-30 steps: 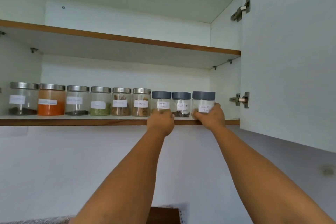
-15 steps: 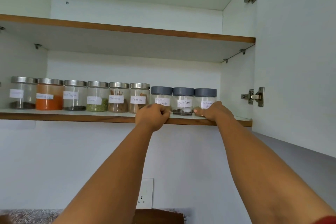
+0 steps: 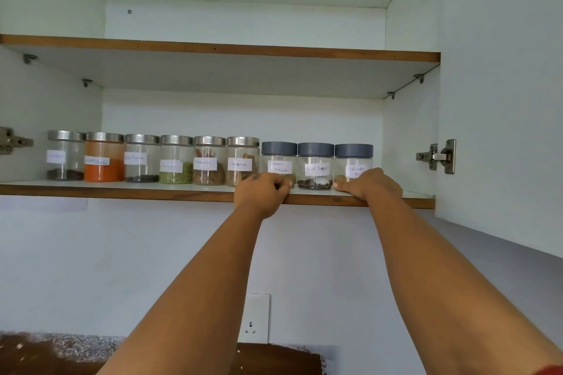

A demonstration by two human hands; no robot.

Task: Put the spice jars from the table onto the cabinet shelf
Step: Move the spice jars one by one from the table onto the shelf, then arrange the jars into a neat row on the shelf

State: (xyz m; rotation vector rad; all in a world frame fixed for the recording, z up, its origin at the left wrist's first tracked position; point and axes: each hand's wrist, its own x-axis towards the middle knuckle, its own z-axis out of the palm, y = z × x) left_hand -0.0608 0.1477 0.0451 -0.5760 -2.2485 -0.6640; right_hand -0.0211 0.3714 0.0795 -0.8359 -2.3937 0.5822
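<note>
Head view: both my arms reach up to the cabinet shelf. My left hand is curled closed at the shelf's front edge, just below the Garam Masala jar; it seems to grip nothing, tho the fingers are partly hidden. My right hand lies flat and open on the shelf, fingers touching the base of the Coriander jar. Black Pepper jar stands btwn my hands. Six steel-lid jars line up left of my left hand.
</note>
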